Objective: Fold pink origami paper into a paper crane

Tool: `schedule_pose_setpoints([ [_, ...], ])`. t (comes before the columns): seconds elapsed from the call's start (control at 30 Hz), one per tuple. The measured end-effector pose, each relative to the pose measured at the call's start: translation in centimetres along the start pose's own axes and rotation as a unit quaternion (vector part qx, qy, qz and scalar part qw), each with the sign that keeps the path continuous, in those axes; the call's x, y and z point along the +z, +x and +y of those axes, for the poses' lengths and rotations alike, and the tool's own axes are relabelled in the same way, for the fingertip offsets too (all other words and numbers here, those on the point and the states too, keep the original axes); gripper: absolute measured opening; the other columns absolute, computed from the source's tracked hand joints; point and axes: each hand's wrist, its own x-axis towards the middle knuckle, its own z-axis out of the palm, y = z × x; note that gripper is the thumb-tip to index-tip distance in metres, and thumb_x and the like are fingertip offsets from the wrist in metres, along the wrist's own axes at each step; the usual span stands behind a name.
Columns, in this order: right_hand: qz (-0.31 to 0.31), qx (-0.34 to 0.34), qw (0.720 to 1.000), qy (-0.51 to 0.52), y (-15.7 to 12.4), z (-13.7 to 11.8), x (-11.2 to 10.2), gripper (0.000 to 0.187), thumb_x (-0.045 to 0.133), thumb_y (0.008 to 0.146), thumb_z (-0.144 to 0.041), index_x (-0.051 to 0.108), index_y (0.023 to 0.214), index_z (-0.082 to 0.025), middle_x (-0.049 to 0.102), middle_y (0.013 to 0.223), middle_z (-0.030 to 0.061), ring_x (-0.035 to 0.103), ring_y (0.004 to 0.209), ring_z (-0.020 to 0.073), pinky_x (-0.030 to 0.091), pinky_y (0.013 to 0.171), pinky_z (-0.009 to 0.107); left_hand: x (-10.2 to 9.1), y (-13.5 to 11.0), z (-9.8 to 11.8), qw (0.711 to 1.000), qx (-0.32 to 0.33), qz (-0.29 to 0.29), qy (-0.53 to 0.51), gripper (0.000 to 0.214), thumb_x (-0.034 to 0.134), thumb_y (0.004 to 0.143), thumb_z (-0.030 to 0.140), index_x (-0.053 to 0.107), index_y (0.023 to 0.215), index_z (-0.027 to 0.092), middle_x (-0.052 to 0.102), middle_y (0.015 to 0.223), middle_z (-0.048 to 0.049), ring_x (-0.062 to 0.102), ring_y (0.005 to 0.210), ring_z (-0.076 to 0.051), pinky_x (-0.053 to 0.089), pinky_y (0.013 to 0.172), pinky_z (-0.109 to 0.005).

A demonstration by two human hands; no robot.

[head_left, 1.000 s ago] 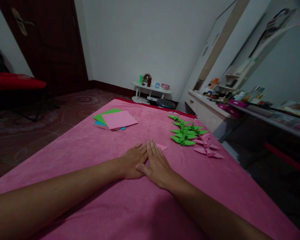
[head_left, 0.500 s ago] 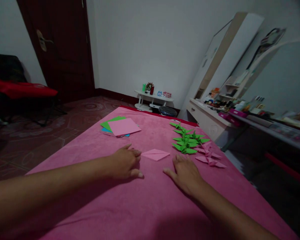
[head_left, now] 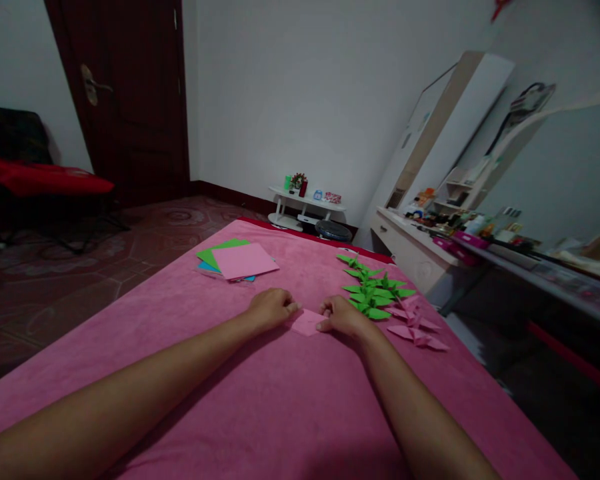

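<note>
A folded pink origami paper lies on the pink cloth between my hands. My left hand has its fingers closed on the paper's left end. At the right end, my right hand pinches the paper between thumb and fingers. Both hands rest low over the cloth, and their fingers cover the tips of the paper. Just right of my right hand lie several green paper cranes, with pink paper cranes beside them.
A stack of square paper sheets, pink on top with green and blue below, lies at the far left of the pink cloth. Beyond stand a low white shelf and, on the right, a cluttered dressing table.
Both hands have come inward from beside the folded pink paper and closed on its two ends. The view has shifted slightly.
</note>
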Motion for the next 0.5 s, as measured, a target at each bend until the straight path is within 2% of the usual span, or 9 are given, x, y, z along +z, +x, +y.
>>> schedule_pose_setpoints([
  [0.13,-0.025,-0.025,0.997,0.07,-0.6,-0.5,-0.1,0.01,0.064,0.054,-0.01,0.06,0.063,-0.012,0.05,0.049,-0.0063,0.043,0.045,0.0068,0.033,0.046,0.019,0.3,-0.3,-0.4,0.989,0.018,-0.033,-0.144,0.042,0.053,0.071,0.054,0.064,0.061,0.014,0.053,0.051,0.0006,0.044,0.05,-0.011,0.025,0.047,-0.022],
  [0.27,-0.025,-0.051,0.992,0.112,-1.4,-1.3,-0.6,0.009,0.065,0.055,-0.015,0.059,0.062,-0.012,0.05,0.049,-0.005,0.043,0.046,0.007,0.031,0.046,0.02,0.7,-0.9,-0.1,0.956,0.041,-0.059,-0.284,0.039,0.06,0.066,0.05,0.058,0.054,0.013,0.045,0.047,0.0034,0.036,0.048,-0.008,0.024,0.046,-0.021],
  [0.4,-0.039,-0.092,0.981,0.167,-1.9,-2.0,-0.9,0.023,0.069,0.06,-0.026,0.063,0.076,-0.011,0.057,0.059,-0.0016,0.047,0.052,0.0087,0.034,0.049,0.021,0.8,-1.2,0.6,0.937,0.078,-0.066,-0.335,0.037,0.057,0.071,0.045,0.055,0.054,0.012,0.041,0.05,0.0036,0.033,0.048,-0.007,0.025,0.048,-0.021],
  [0.5,-0.064,-0.119,0.978,0.158,-2.2,-2.6,-0.7,0.024,0.067,0.066,-0.033,0.064,0.069,-0.01,0.053,0.056,-0.0019,0.042,0.05,0.0073,0.031,0.049,0.021,0.7,-1.3,1.0,0.937,0.104,-0.046,-0.331,0.031,0.054,0.073,0.037,0.057,0.056,0.012,0.04,0.051,0.0032,0.033,0.05,-0.008,0.025,0.048,-0.021],
])
